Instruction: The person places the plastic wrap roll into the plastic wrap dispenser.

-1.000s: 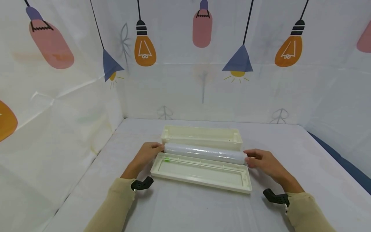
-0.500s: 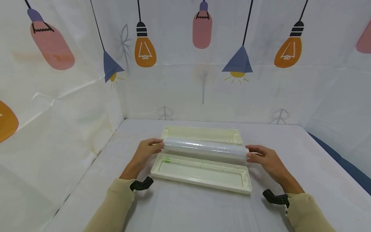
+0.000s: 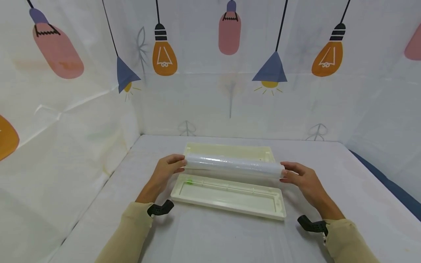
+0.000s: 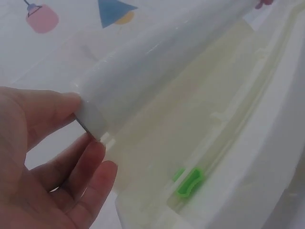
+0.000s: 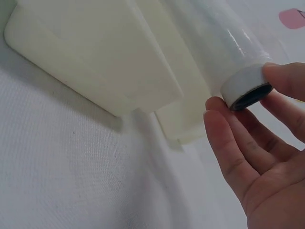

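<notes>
Left hand (image 3: 166, 171) and right hand (image 3: 302, 180), in the head view, are placed at opposite ends of a white roll (image 3: 235, 166), which is gripped between them. It is held beyond the shallow tray (image 3: 227, 202) on the tabletop (image 3: 210, 241), with part of the long box (image 3: 230, 149) hidden behind it. For good control, both ends are best moved together and pinched lightly. In the left wrist view, glossy, translucent-looking film is seen beside the thumb; a green piece (image 4: 190, 182) is fitted on the tray. In the right wrist view, a pale-rimmed, hollow core (image 5: 244, 86) is pinched.
</notes>
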